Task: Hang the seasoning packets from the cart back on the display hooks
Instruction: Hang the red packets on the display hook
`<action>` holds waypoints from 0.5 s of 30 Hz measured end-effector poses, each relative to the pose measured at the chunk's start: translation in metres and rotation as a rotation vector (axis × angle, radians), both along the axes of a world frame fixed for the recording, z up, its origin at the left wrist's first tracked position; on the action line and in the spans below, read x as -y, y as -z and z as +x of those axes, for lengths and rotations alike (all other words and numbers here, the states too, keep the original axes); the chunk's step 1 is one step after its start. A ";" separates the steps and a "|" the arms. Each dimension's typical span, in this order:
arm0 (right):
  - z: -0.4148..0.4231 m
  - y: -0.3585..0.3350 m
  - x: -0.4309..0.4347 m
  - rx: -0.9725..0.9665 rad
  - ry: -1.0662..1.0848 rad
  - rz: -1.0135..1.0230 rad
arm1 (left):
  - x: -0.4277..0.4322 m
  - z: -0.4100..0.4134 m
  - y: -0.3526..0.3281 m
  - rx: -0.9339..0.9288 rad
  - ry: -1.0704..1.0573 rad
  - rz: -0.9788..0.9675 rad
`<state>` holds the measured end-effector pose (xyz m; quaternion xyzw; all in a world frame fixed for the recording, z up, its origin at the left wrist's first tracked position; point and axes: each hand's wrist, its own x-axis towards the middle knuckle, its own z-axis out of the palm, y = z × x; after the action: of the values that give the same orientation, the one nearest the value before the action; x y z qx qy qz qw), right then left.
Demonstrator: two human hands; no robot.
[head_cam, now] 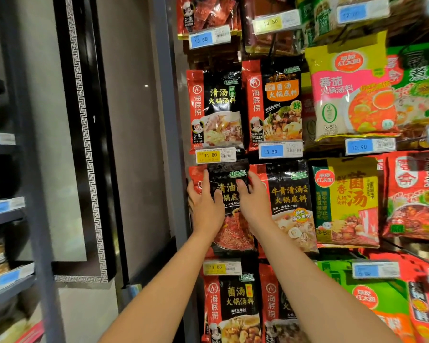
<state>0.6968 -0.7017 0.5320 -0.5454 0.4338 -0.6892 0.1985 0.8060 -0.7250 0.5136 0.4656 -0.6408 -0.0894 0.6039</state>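
Observation:
A black and red seasoning packet [229,184] is held up against the display wall in the left column, just under the yellow 11.80 price tag [215,155]. My left hand [204,206] grips its left edge, fingers over the front. My right hand [254,203] grips its right edge the same way. The packet's top edge sits right below the price tag, and the hook behind it is hidden. The cart is out of view.
Rows of hanging hot pot packets fill the wall: a black and red one [217,110] above, a beef bone broth packet [290,206] at the right, a yellow mushroom packet [347,201] further right. A grey upright post [169,120] bounds the display at the left; shelves [3,214] stand far left.

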 end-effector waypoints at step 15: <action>0.002 -0.001 0.022 -0.072 -0.001 0.093 | 0.030 0.008 -0.008 -0.036 0.029 0.092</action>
<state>0.6987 -0.7234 0.5333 -0.5604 0.4719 -0.6480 0.2082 0.8142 -0.7546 0.5218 0.4817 -0.6317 -0.1357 0.5920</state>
